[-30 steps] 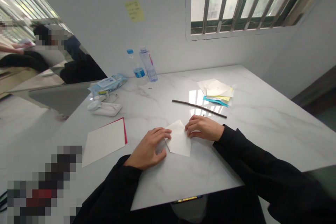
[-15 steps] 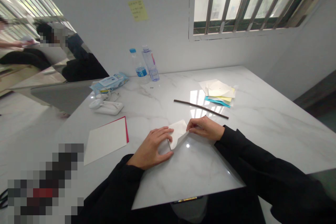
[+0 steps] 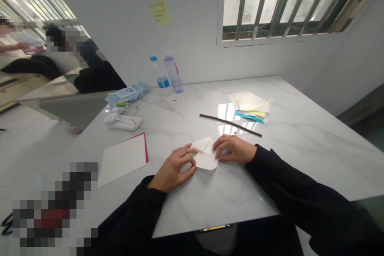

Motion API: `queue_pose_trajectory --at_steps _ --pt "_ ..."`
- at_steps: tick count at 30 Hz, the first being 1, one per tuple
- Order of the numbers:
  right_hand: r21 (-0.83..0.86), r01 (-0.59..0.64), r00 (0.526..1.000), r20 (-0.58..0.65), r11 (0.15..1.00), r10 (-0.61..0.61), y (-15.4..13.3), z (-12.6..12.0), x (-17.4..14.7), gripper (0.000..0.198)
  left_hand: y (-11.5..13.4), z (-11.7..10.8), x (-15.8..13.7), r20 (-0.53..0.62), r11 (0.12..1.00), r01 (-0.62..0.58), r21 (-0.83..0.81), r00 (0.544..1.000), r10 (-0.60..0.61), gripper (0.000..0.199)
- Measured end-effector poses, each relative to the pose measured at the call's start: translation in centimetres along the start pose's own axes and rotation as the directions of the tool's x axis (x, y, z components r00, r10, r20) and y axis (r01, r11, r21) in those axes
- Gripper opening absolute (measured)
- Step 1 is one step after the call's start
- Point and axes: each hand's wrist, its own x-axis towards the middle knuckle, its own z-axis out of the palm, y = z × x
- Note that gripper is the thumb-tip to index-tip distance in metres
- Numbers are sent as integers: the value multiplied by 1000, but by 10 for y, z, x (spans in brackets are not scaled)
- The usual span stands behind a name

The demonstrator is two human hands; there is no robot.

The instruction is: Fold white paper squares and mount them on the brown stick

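A small white folded paper (image 3: 205, 159), shaped like an envelope with its flap open toward me, lies on the marble-patterned table (image 3: 234, 192). My left hand (image 3: 175, 167) is closed at its left edge, thumb and a finger meeting near the lower corner and other fingertips resting on top. At the right edge my right hand (image 3: 232, 148) is closed, thumb and fingers pinching the paper. A thin dark stick (image 3: 230, 125) lies just beyond my right hand. To the left of my left hand is a stack of white sheets (image 3: 124, 158) with a red sheet (image 3: 146, 149) underneath.
Paper scraps (image 3: 250, 104) in white, yellow and blue lie at the back right. Two plastic bottles (image 3: 163, 83) stand near the wall. A wipes packet (image 3: 130, 94) and a white device (image 3: 127, 122) sit at the left edge. Two people (image 3: 93, 64) sit further off.
The lower part of the white paper, lifted and curled before, now lies flatter and spread toward me. My right fingers have moved slightly down along its right edge.
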Motion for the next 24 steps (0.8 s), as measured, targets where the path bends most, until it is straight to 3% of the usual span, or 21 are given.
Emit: queue_pose_trajectory --at_steps 9,13,19,24 --pt "-48 21 999 43 999 -19 -5 -6 -1 5 8 2 -6 -94 994 -99 49 990 104 9" --pt "-56 18 1000 17 998 -17 -11 -4 -1 14 15 4 -5 -128 990 -79 117 987 93 12" --pt "-187 -18 998 -65 982 6 -14 6 1 47 14 7 -5 -184 995 -26 95 982 43 11" --pt "-268 10 1000 -1 963 -10 -11 14 1 82 10 8 -5 -202 996 -52 79 977 67 11"
